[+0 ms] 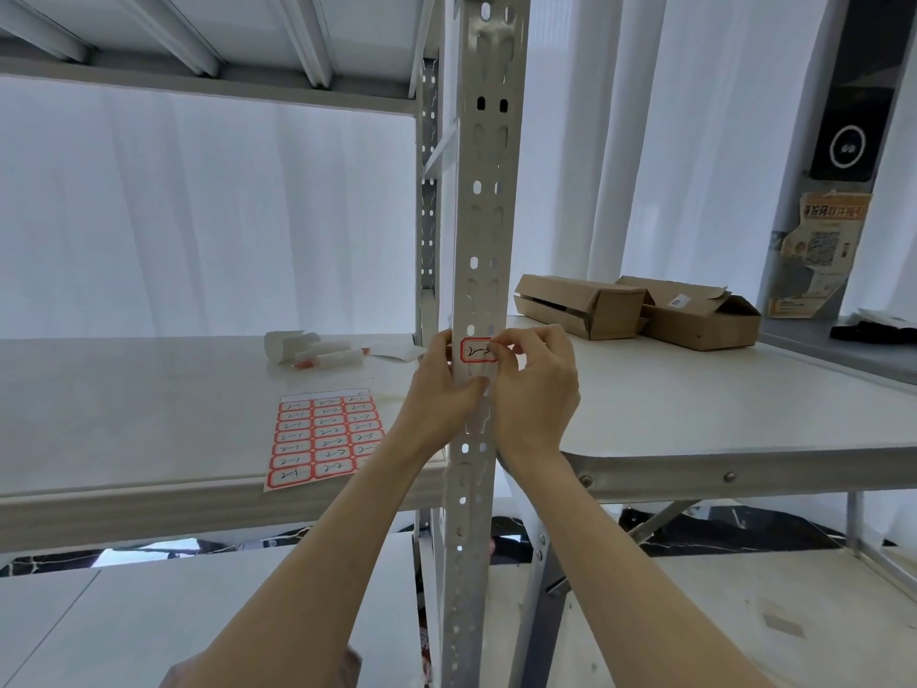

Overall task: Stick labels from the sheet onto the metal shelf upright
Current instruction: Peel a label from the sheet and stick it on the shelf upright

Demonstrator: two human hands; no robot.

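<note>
Head cam: the label (479,351), red-bordered with handwriting on it, sits on the front face of the metal shelf upright (485,191), just above shelf level. The right grip (538,389) has its fingers curled, pinching the label's right edge. The left grip (441,384) is wrapped round the upright just beside and below the label, thumb on the front. The label sheet (325,439) lies flat on the shelf board (149,389), left of the upright. Cardboard boxes (580,305) sit on the bench (744,404) off to the right.
</note>
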